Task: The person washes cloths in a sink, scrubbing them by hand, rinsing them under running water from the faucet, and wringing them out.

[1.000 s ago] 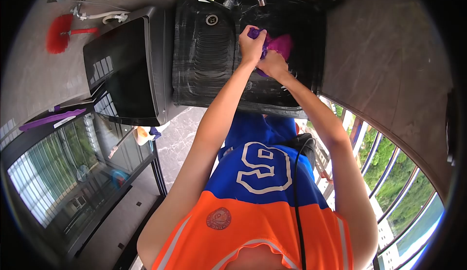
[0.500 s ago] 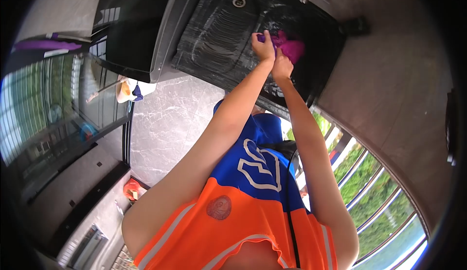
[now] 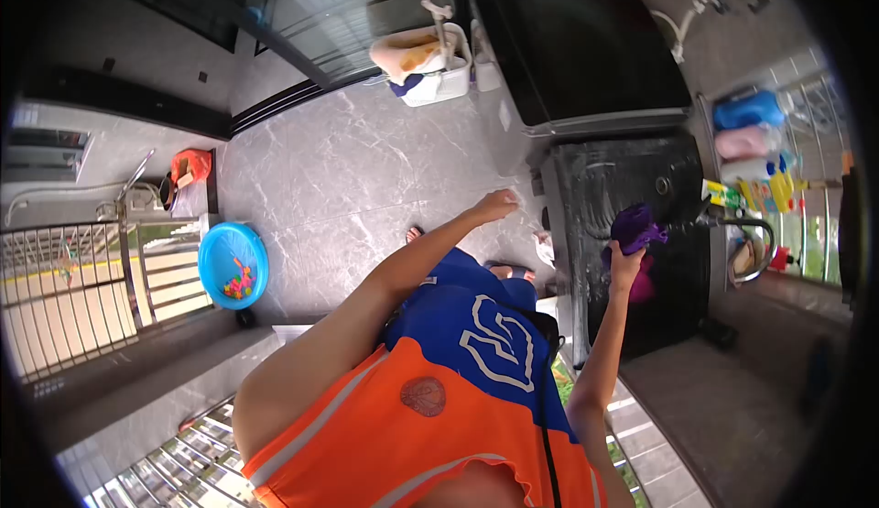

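My right hand (image 3: 626,268) is closed around a dark purple cloth (image 3: 638,226) over the black sink (image 3: 600,164). The cloth hangs in a bunch beyond my fingers. A magenta cloth (image 3: 641,284) lies in the sink basin just below that hand, partly hidden by my wrist. My left hand (image 3: 495,205) is off to the left of the sink, above the tiled floor. Its fingers look loosely apart and slightly blurred, with nothing visible in them.
A black-topped appliance (image 3: 586,45) adjoins the sink. Bottles (image 3: 751,112) stand on a rack beyond the curved faucet (image 3: 765,233). A white bin (image 3: 439,82) holds cloths. On the floor at left sits a blue basin (image 3: 209,265) with small colourful pieces.
My left hand has left the cloths and swung away from the sink. My right hand now grips the dark purple cloth alone. The view has turned left, showing more floor.
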The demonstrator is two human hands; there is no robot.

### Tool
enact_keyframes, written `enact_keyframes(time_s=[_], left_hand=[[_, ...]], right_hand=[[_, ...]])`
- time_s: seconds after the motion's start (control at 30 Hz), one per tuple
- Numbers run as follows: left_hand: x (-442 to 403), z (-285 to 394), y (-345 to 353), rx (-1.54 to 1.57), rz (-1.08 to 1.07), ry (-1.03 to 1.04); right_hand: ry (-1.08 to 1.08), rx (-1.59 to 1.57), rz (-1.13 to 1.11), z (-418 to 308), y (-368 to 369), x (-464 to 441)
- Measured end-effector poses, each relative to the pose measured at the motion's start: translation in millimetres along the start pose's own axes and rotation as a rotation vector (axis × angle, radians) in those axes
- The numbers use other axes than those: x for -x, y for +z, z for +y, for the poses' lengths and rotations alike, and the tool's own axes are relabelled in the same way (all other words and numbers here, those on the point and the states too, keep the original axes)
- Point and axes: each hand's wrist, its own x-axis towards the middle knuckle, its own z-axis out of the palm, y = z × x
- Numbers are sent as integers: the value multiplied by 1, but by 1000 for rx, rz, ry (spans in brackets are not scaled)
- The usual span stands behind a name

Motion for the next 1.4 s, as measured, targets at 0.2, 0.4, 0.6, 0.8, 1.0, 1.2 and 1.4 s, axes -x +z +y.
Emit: enact_keyframes(time_s=[0.2, 0.4, 0.6, 0.8, 1.0, 1.2, 1.4], left_hand=[[186, -68, -209, 95, 192, -223], [290, -38, -320, 871, 146, -17], [326, -110, -427, 1341, 855, 275], [365, -156, -563, 1425, 1259, 341], [387, -161, -723, 1258, 1170, 378], [425, -224, -881, 448, 890, -485], [419, -264, -1071, 543, 1166, -308]], right_hand=[[-230, -349, -643, -108, 186, 98], [-223, -249, -1378, -325, 341, 280], [-1516, 127, -1073, -439, 471, 389], [-732, -251, -1626, -537, 624, 438], [-408, -110, -1691, -684, 781, 500], [232, -426, -1974, -840, 917, 546], [251, -510, -2108, -1002, 1057, 553]])
